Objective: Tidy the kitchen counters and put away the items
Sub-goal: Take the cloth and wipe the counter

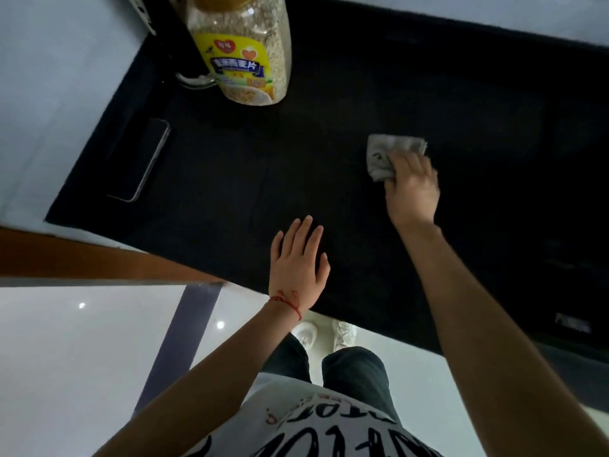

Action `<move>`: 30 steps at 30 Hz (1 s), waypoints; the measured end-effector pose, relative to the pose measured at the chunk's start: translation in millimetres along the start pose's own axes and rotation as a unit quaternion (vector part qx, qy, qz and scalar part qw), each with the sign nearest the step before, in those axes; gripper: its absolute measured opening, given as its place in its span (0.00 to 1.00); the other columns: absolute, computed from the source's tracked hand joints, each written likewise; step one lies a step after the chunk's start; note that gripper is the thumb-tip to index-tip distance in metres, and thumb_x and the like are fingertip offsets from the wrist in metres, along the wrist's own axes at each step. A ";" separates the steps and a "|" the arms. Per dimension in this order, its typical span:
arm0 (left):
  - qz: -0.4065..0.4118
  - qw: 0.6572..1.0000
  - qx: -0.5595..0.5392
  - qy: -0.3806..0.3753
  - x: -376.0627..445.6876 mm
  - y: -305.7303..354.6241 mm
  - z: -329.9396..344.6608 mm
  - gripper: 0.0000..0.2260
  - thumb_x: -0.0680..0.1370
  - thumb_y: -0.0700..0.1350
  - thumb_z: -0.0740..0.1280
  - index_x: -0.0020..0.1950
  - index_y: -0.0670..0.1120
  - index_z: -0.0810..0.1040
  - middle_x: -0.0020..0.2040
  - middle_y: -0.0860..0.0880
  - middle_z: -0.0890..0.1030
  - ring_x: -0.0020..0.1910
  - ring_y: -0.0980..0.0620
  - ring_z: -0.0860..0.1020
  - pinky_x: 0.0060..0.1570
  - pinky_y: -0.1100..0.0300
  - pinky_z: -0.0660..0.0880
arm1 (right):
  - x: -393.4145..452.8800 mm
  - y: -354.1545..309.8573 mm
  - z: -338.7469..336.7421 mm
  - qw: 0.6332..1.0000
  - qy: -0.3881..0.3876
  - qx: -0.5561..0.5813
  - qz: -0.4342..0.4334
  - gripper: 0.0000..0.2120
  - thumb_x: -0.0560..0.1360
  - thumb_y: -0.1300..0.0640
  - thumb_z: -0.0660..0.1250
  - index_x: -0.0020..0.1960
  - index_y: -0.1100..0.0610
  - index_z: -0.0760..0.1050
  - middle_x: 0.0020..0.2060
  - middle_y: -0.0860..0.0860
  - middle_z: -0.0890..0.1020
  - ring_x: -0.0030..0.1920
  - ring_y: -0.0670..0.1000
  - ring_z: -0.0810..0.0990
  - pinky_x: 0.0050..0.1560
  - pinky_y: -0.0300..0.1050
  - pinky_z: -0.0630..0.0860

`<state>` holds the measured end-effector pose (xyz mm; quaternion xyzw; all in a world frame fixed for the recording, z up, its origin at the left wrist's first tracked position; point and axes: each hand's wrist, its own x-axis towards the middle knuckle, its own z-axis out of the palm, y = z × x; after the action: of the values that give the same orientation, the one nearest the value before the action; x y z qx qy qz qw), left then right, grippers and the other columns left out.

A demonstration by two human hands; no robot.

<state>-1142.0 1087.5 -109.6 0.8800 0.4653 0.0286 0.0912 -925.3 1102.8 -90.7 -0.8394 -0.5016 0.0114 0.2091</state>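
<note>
The grey cloth (392, 155) lies bunched on the black surface (329, 133), right of centre, the right hand (412, 189) with its grip clamped on its near edge, likely to wipe. The left hand (301, 262) rests flat, fingers apart, holding nothing, probably bracing. The oatmeal jar (244, 51) and phone (145, 159) stand well apart, leaving wiping room.

The left hand (298, 265) lies flat, palm down, fingers (304, 230) spread and pointing forward. The right hand (412, 188) reaches farther forward on an extended arm, its fingers curled closed, knuckles up.
</note>
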 end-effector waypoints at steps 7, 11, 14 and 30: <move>0.046 0.998 -0.033 -0.026 -4.6 -1.6 -3.7 0.21 0.75 0.51 0.53 0.63 0.45 0.72 0.68 0.42 0.72 0.68 0.42 0.69 0.67 0.42 0.63 | -133.4 -10.2 -26.0 0.997 0.039 0.019 0.067 0.18 0.69 0.61 0.60 0.57 0.60 0.77 0.53 0.55 0.82 0.54 0.55 0.77 0.52 0.52 0.76; 0.117 0.990 -0.065 -0.050 -9.9 2.5 -4.6 0.22 0.75 0.50 0.52 0.63 0.43 0.73 0.67 0.39 0.71 0.69 0.39 0.68 0.67 0.41 0.62 | -205.3 -9.4 -40.4 0.992 0.069 0.028 0.105 0.19 0.66 0.61 0.59 0.55 0.60 0.78 0.50 0.55 0.83 0.53 0.51 0.73 0.51 0.48 0.76; 0.181 0.971 -0.150 -0.035 -27.0 17.3 -6.7 0.20 0.74 0.48 0.56 0.59 0.39 0.76 0.63 0.36 0.74 0.64 0.37 0.72 0.64 0.43 0.68 | -259.4 -5.3 -47.3 0.986 0.102 0.022 0.127 0.17 0.67 0.61 0.63 0.54 0.61 0.79 0.50 0.56 0.83 0.54 0.51 0.72 0.54 0.46 0.70; 0.218 0.825 -0.021 -0.522 -222.5 222.8 93.1 0.14 0.76 0.44 0.63 0.61 0.41 0.74 0.60 0.42 0.78 0.59 0.43 0.76 0.61 0.57 0.70 | -648.4 76.5 -98.1 0.671 0.146 0.160 0.709 0.14 0.73 0.63 0.63 0.58 0.60 0.77 0.54 0.58 0.80 0.53 0.60 0.77 0.48 0.46 0.70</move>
<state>-1073.9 769.0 -151.5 0.8400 0.1438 -0.4060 0.3300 -1160.8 489.1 -152.5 -0.8867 0.2915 0.1136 0.3403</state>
